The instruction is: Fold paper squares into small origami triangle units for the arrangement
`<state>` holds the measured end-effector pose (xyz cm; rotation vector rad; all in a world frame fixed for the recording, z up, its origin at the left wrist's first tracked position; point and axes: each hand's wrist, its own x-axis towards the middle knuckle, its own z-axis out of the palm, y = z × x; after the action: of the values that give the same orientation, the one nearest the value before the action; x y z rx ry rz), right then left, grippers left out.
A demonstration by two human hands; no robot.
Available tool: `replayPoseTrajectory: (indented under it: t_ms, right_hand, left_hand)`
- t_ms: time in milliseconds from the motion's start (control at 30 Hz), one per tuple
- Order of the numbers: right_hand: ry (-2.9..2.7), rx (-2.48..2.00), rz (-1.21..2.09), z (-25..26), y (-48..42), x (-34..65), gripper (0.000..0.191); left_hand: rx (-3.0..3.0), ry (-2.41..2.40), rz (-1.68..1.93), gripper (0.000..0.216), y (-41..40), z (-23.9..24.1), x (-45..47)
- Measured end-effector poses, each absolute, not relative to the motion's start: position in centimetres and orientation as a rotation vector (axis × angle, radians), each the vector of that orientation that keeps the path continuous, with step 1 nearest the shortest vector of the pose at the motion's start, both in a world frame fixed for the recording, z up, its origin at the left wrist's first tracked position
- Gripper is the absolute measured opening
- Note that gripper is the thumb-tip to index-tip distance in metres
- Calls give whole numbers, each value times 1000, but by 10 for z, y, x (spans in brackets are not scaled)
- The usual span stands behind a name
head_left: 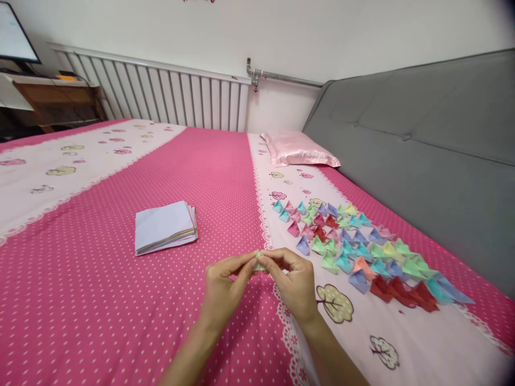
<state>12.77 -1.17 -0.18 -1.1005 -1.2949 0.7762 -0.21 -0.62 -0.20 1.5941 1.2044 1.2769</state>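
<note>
A small folded piece of pale green paper [259, 262] is pinched between both hands above the bed. My left hand [225, 281] grips its left side between thumb and fingers. On the opposite side, my right hand [293, 279] holds it the same way, fingertips nearly meeting. Most of the paper is hidden behind the fingers. To the right lie many folded paper boats [360, 252] in loose rows, in blue, green, turquoise, pink, red, orange and yellow. A stack of coloured paper sheets [163, 226], pale lilac on top, rests to the left, apart from the hands.
The bed has a pink dotted cover [100, 300] with white printed bands. A pink satin pillow [300, 149] lies near the grey padded headboard [426, 112]. Behind are a white radiator [161, 88] and a pipe [285, 78]. A monitor [16, 35] stands on a desk at far left.
</note>
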Motion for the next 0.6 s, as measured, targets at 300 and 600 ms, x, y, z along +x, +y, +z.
replayPoseTrajectory:
  t_ms: [300, 600]
  right_hand:
    - [-1400, -1150, 745, 0, -10, 132, 16]
    - [-1383, -1136, 726, 4, -11, 134, 11]
  left_hand:
    - [1647, 1203, 1235, 19, -4, -1, -4]
    - [1431, 1119, 1155, 24, -2, 3, -1]
